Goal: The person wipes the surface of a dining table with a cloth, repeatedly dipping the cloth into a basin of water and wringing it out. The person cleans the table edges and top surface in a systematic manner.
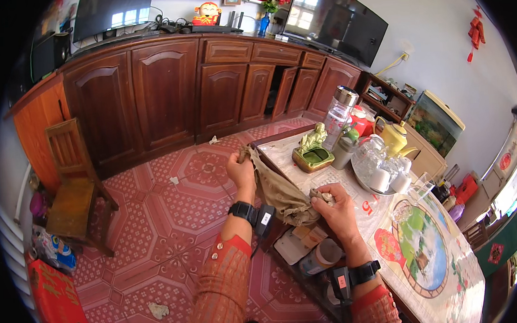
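A worn brown cloth [277,182] hangs between both my hands at the edge of a coffee table [351,180] with a patterned cover. My left hand [240,173] pinches one upper corner of it, beyond the table's left side. Bunched cloth sits in the fingers of my right hand [337,208], close to the tabletop. The lower part of the cloth droops in ragged folds over the table's edge. Near the cloth, on the table, stands a green ceramic figurine with a basin [313,152].
A metal tray [360,180] carries glasses and white cups, with a yellow teapot [393,137] and a tall clear bottle [341,113] near it. Jars [320,257] fill the shelf below. A wooden chair [73,188] stands left; crumpled paper [159,310] lies on the tiled floor.
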Motion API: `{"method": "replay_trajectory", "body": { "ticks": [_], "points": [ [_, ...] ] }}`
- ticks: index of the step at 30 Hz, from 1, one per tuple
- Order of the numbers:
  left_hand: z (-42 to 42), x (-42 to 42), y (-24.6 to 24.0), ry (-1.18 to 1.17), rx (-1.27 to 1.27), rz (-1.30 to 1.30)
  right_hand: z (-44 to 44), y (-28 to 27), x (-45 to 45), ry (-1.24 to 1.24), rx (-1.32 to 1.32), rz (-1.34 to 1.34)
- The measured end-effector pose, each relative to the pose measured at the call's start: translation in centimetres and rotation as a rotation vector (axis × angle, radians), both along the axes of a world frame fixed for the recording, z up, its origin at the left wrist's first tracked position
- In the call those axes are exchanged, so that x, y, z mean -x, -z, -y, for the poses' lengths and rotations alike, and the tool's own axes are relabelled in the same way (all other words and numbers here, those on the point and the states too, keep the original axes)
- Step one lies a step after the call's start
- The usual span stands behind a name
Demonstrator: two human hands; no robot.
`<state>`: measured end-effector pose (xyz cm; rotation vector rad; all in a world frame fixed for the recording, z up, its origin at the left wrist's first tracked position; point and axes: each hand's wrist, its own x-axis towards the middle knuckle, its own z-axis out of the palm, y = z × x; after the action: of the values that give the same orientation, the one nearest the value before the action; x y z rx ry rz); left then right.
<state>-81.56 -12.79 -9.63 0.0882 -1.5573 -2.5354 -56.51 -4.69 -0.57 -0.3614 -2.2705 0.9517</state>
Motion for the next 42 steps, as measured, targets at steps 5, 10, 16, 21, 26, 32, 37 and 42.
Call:
{"method": "replay_trajectory", "body": {
  "ticks": [5, 10, 16, 21, 26, 32, 37, 42],
  "points": [
    [-0.6, -1.9, 0.5, -0.248, 0.295, -0.425, 0.2, -0.3, -0.1, 0.011, -0.054, 0.015],
    [0.0, 3.7, -1.4, -0.118, 0.318, -0.227, 0.2, -0.2, -0.3, 0.018, -0.086, 0.011],
    [0.9, -0.3, -1.4, -0.139, 0.451, -0.560, 0.2, -0.2, -0.1, 0.035, -0.064, 0.022],
    [0.2, 0.4, -1.0, -0.207, 0.483, -0.530, 0.2, -0.1, -0.3, 0.005, -0.101, 0.006],
    [0.3, 5.0, -1.5, -0.062, 0.377, -0.334, 0.2, -0.1, -0.2, 0.010, -0.090, -0.009],
    [0.7, -3.6, -0.4, -0.119, 0.375, -0.415, 0.3, -0.3, -0.1, 0.002, -0.065, -0.008],
    [-0.1, -1.5, -0.2, -0.111, 0.310, -0.324, 0.2, -0.1, -0.2, -0.005, -0.105, -0.004],
    [0.0, 2.6, -0.6, -0.019, 0.119, -0.117, 0.1, 0.0, -0.1, -0.008, -0.057, 0.008]
  ]
}}
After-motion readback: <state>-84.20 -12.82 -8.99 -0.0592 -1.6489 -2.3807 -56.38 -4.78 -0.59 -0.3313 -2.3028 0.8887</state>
